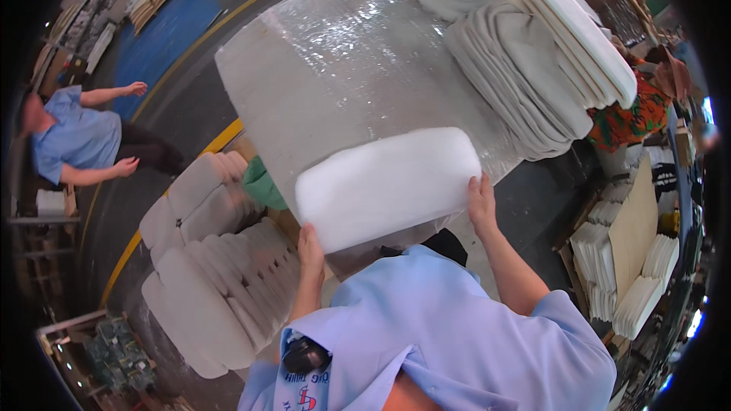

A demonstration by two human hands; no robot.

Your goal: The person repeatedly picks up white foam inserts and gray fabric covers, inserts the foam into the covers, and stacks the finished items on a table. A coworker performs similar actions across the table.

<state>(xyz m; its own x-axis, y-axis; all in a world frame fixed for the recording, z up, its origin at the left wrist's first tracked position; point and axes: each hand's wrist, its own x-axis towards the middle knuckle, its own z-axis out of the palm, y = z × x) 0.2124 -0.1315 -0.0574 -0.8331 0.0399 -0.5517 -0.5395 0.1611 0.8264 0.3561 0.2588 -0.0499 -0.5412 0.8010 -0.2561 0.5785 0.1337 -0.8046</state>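
I am holding one white foam pad (pixel 388 186) in the centre of the frame, just above the near edge of the table (pixel 304 84). It is a soft, rounded rectangle, pale and slightly fuzzy at its surface, with thick edges and blunt corners, and it is lying tilted so that its right end is sitting higher than its left. My left hand (pixel 310 247) is gripping its lower left corner, fingers curled up behind the pad and out of sight. My right hand (pixel 481 202) is clasping its right end, fingers closed over the edge. Both hands are clamped on the same pad, one at each end.

The table is wearing a shiny clear plastic sheet that is catching the light near the top centre. In the upper right of the frame, two leaning stacks of grey and white cushions (pixel 541 61) are fanning out across the table; I cannot count the single pieces. In the lower left, another pile of pale cushions (pixel 221 266) is resting in overlapping rows, and a green cloth (pixel 263 183) is showing just beside it. At the far left, one person in a blue shirt (pixel 72 137) is standing with both arms out. At the right edge, one person in a patterned orange top (pixel 636 114) is working behind the stacks.
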